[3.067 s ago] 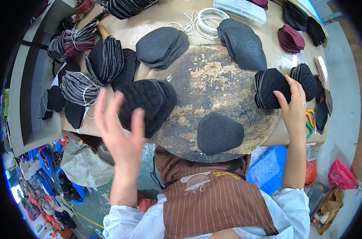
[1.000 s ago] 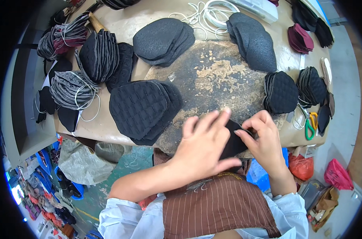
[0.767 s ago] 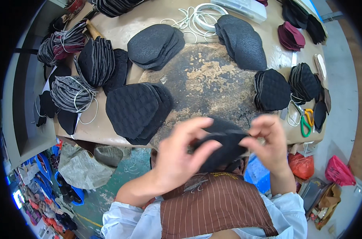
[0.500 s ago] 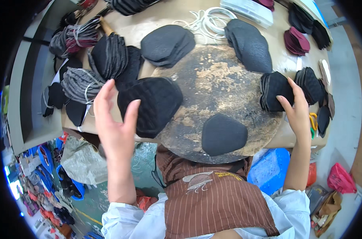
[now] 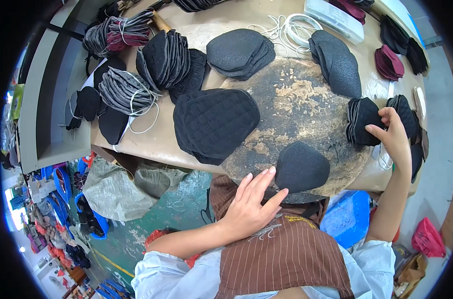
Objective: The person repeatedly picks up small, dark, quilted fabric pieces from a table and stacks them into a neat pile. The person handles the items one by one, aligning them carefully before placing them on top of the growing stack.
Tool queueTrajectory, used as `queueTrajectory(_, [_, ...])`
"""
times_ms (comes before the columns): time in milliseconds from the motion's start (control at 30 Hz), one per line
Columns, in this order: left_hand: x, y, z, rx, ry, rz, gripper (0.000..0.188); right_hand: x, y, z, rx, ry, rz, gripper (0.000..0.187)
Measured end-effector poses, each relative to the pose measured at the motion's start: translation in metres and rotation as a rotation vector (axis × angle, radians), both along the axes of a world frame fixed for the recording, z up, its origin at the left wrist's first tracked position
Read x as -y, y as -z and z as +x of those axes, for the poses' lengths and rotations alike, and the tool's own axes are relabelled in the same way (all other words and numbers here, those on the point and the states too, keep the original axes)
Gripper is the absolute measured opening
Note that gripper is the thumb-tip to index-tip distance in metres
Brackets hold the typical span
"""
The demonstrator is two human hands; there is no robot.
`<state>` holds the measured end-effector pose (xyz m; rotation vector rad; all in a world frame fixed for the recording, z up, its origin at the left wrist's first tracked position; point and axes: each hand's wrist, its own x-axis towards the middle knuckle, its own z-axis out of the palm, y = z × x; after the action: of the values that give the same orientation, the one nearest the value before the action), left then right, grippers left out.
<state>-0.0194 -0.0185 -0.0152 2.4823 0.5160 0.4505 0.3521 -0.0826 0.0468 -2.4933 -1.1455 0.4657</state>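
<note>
"Black pad first: where is it, exactly?"

"Flat on the worn round board, at six o'clock. Read that board as the dial, with twelve at the far side of the table."

"And the left hand?"

"At seven o'clock, palm down, its grip spread with nothing in it. The fingertips are right beside the pad's edge; whether they touch it, I can't tell."

"What about the right hand?"

"Out at three, on a stack of small black pieces. The thumb tip lies on the stack's upper face and the fingers bend towards its outer edge. I can't tell whether that grip is pinching a piece."

"Anything beyond it?"

"A quilted stack, farther out at three, partly hidden by the hand."

"And around the rest of the dial?"

"A wide quilted pile laps over the board's rim at nine. Overlapping dark pads fan out at eleven, with another such group at one. White cord lies coiled at twelve, and maroon pieces sit at two."

"Below the table?"

"A blue basin, at five."
</note>
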Motion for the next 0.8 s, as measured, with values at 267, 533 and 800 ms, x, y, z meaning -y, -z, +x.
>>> queueTrajectory(267, [0.0, 0.01, -0.01, 0.039, -0.012, 0.054, 0.048, 0.008, -0.042, -0.09, 0.005, -0.03, 0.274, 0.028])
queueTrajectory(533, [-0.002, 0.009, -0.013, 0.032, 0.0, 0.04, 0.036, 0.003, 0.024, -0.138, -0.748, -0.094, 0.25, 0.018])
queueTrajectory(800, [0.0, 0.008, -0.013, 0.064, -0.034, 0.006, 0.037, -0.001, 0.031, -0.14, -0.718, -0.095, 0.217, 0.018])
